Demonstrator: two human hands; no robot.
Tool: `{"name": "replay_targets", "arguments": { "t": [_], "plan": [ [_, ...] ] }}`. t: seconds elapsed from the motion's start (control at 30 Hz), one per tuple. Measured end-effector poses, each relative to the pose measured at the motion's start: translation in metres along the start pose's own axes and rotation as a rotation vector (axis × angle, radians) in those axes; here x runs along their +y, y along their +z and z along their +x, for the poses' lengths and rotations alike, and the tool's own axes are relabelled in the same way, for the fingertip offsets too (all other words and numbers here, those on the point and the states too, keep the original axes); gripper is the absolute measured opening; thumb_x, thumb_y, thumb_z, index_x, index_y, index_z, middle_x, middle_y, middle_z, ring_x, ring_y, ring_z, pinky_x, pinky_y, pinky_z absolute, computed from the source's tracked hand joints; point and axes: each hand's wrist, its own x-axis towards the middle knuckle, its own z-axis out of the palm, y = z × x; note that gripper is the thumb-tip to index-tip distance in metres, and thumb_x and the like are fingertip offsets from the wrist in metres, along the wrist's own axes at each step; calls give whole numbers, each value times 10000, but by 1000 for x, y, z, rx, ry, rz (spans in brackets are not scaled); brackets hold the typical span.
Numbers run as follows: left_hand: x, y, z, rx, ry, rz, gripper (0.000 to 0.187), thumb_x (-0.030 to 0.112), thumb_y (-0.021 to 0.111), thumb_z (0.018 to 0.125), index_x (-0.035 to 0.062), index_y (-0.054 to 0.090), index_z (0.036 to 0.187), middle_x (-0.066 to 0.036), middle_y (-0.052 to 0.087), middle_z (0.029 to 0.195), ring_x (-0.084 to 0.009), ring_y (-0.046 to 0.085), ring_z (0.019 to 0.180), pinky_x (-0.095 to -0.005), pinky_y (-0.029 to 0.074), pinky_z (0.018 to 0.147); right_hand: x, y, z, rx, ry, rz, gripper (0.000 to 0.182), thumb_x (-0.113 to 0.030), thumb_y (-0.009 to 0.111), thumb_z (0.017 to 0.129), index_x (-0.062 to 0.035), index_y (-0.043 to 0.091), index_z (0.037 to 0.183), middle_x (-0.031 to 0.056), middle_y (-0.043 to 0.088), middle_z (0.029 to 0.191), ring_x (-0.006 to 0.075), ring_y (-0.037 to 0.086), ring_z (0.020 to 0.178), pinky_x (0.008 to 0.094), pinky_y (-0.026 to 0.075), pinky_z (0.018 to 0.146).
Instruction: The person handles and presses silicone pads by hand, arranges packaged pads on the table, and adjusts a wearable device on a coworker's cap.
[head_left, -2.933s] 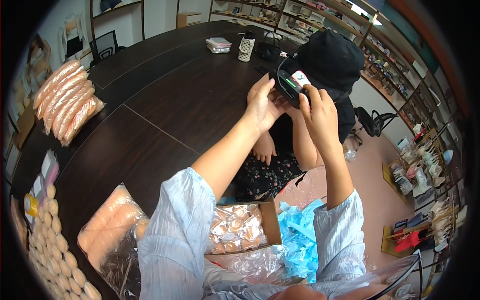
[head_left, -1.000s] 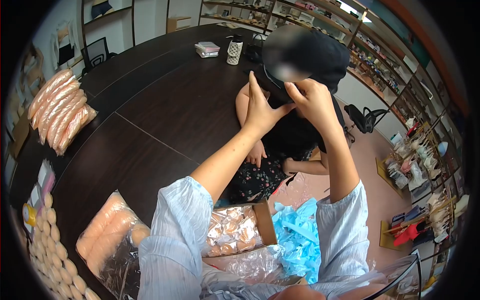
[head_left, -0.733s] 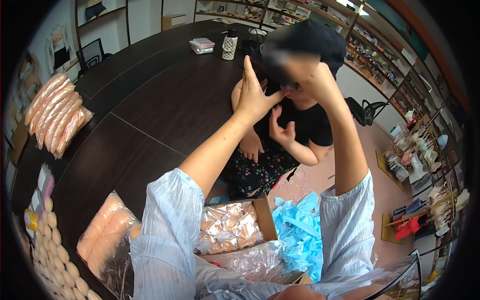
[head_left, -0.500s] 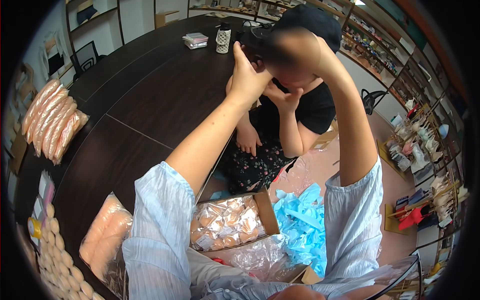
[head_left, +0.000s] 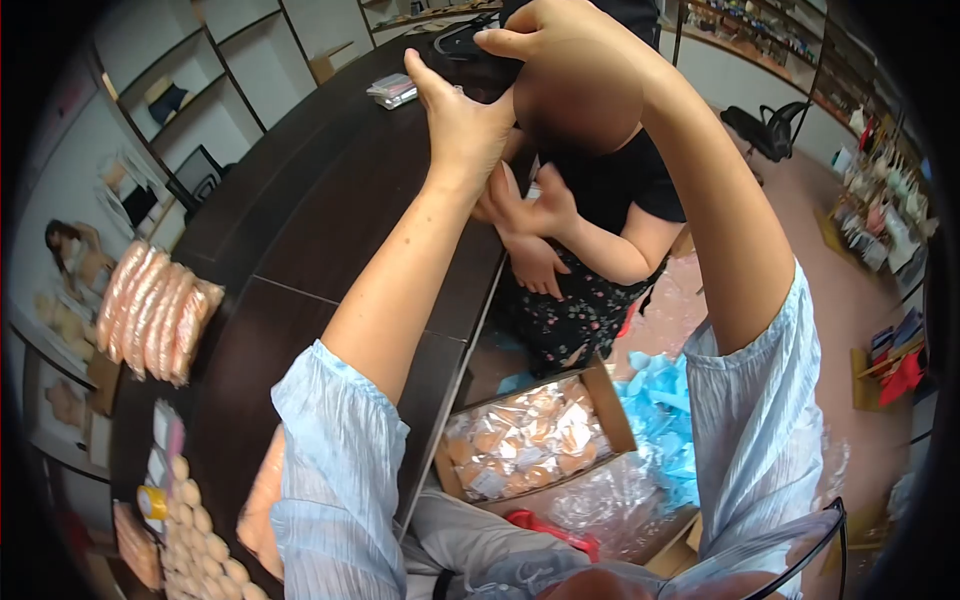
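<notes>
Both my hands are raised in front of me, near the camera. My left hand (head_left: 465,130) has its thumb stretched up, and a blurred patch covers part of its fingers. Higher and to the right, my right hand (head_left: 575,35) points its thumb left; its other fingers are partly hidden at the top edge. I see nothing held in either. Behind them a person in a black top and floral skirt (head_left: 575,325) holds their own hands (head_left: 540,215) together at the table's edge.
On the dark table (head_left: 330,210) lie bagged skin-coloured pads (head_left: 160,310), a small stack of packets (head_left: 393,91) and yellow tape (head_left: 152,502). Below stands a cardboard box (head_left: 612,410) of wrapped beige pieces, beside blue crumpled sheets (head_left: 655,400) and clear plastic (head_left: 610,495).
My right hand has moved up and left; my left hand has shifted slightly left. The view has turned, moving the box right. The other person's hands have come together lower down.
</notes>
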Motion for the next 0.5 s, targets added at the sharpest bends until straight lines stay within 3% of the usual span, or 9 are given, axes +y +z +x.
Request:
{"name": "replay_targets", "arguments": {
  "t": [0.5],
  "plan": [
    [2,-4,10,-150,-24,-146,1046,289,785,706,-93,55,1352,-250,417,1166,-321,467,1091,-336,397,919,72,55,-32,580,-304,737,177,-148,578,829,-5,680,809,92,634,637,160,568,472,265,446,468]
  ]
}}
